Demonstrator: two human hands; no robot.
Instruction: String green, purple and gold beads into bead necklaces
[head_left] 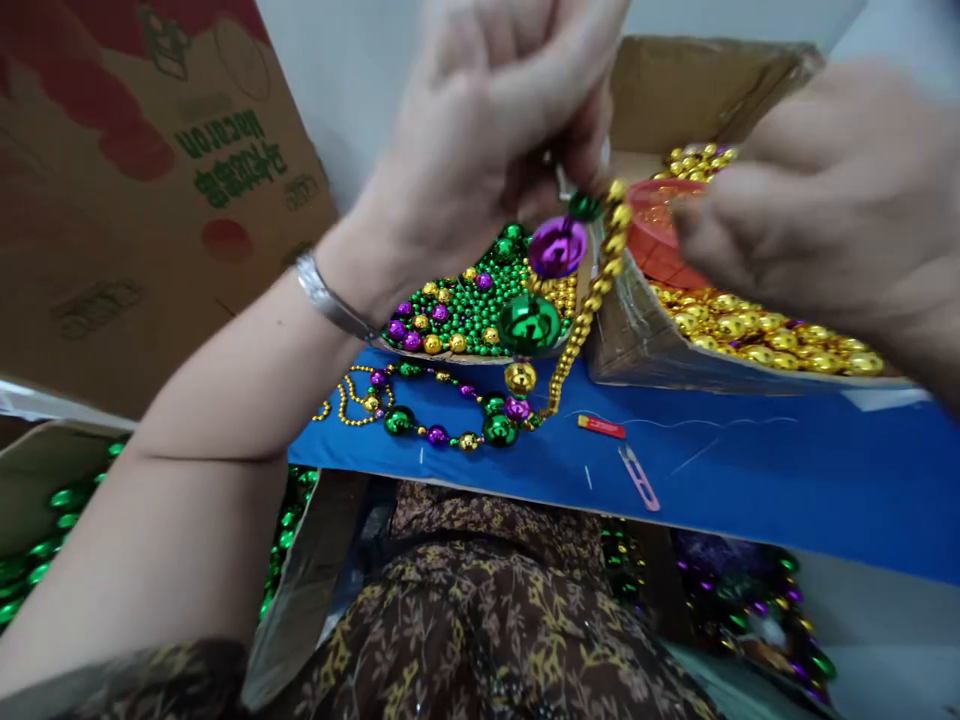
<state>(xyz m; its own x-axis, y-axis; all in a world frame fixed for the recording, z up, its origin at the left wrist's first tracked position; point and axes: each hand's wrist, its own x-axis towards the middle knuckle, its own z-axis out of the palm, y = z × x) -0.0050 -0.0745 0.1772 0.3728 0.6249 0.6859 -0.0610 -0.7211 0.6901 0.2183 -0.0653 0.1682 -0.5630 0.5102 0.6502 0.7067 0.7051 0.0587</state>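
My left hand point(517, 110), with a silver bracelet point(330, 300) at the wrist, is raised over the table and closed on a bead necklace point(559, 245). From its fingers hang large purple, green and gold beads beside a run of small gold beads point(581, 325). The necklace's lower part point(439, 435) rests in a loop on the blue tabletop. Level with it at the right, my right hand point(817, 190) is blurred by motion, its fingers curled together in front of the gold-bead box. What those fingers grip, if anything, I cannot make out.
Green beads with mixed larger ones fill a box point(465, 300); another box point(637, 340) holds gold beads and a red basket point(660, 240). A lighter point(600, 427), a pink cutter point(640, 478) and thread lie on the blue table point(787, 480). A printed carton point(150, 200) stands left.
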